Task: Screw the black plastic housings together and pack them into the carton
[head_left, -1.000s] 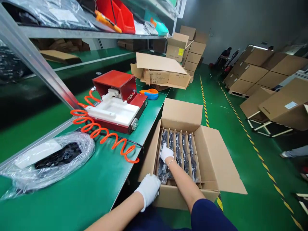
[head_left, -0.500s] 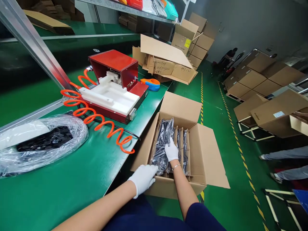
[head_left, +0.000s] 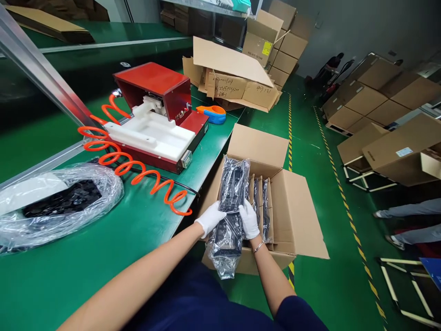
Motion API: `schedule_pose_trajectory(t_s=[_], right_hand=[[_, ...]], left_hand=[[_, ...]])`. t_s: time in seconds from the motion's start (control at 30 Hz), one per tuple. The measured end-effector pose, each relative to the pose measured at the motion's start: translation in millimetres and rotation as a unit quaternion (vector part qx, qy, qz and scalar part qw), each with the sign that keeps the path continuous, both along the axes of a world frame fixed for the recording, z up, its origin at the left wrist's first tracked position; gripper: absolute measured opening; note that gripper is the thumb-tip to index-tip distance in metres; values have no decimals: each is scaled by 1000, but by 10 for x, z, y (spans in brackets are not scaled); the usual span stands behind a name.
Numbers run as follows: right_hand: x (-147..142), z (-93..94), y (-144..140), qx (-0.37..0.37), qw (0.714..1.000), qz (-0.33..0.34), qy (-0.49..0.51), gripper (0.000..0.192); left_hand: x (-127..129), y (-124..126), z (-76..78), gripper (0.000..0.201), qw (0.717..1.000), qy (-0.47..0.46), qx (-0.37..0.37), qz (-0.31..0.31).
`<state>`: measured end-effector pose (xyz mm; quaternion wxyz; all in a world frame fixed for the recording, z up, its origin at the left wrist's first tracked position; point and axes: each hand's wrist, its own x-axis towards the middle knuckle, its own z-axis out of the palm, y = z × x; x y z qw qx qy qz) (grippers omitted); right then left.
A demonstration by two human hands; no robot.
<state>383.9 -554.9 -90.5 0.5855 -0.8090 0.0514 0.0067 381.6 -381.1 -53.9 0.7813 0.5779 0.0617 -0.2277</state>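
Both my white-gloved hands grip a long black plastic part in a clear bag [head_left: 231, 202], one at each side. My left hand [head_left: 211, 218] is closed on its left edge, and my right hand [head_left: 248, 219] is closed on its right edge. The bagged part is tilted over the open cardboard box [head_left: 284, 214], its near end hanging past the box's front edge. Inside the box, several more bagged black parts [head_left: 265, 207] stand upright between cardboard dividers [head_left: 270, 220]. What the part is for cannot be made out.
A green worktable [head_left: 113, 276] runs along the left, bearing a red machine with a white fixture [head_left: 155, 119], a coiled orange air hose [head_left: 151, 186], a tape roll [head_left: 215, 114] and a plastic bag of black pieces [head_left: 65, 202]. Flattened cartons [head_left: 234, 78] lie beyond. Another person's legs [head_left: 413, 220] show at right.
The bagged black part has come up out of the box and toward me. My left hand has moved from the box's front edge onto the part's left side.
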Motion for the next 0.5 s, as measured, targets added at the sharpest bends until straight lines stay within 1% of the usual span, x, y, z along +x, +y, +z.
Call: schedule_pose_trajectory(t_s=[0.1, 0.13, 0.2, 0.27, 0.33, 0.43, 0.5], right_hand=[[216, -68, -155, -41, 997, 14, 59, 72], [321, -108, -211, -65, 994, 15, 85, 69], [538, -204, -297, -129, 982, 23, 139, 56], [717, -308, -322, -205, 961, 42, 184, 42], [822, -398, -273, -276, 935, 67, 213, 35], [839, -471, -109, -363, 895, 103, 240, 35], [795, -480, 6, -409, 869, 126, 248, 38]], left_hand=[[-44, 18, 90, 42, 996, 57, -39, 52], [-48, 27, 121, 42, 995, 72, -41, 63], [-45, 50, 169, 42, 993, 85, -30, 77], [-34, 77, 195, 45, 992, 81, -24, 93], [-20, 101, 204, 50, 990, 75, -26, 116], [-9, 118, 193, 57, 987, 78, -24, 138], [-10, 114, 178, 61, 987, 84, -20, 136]])
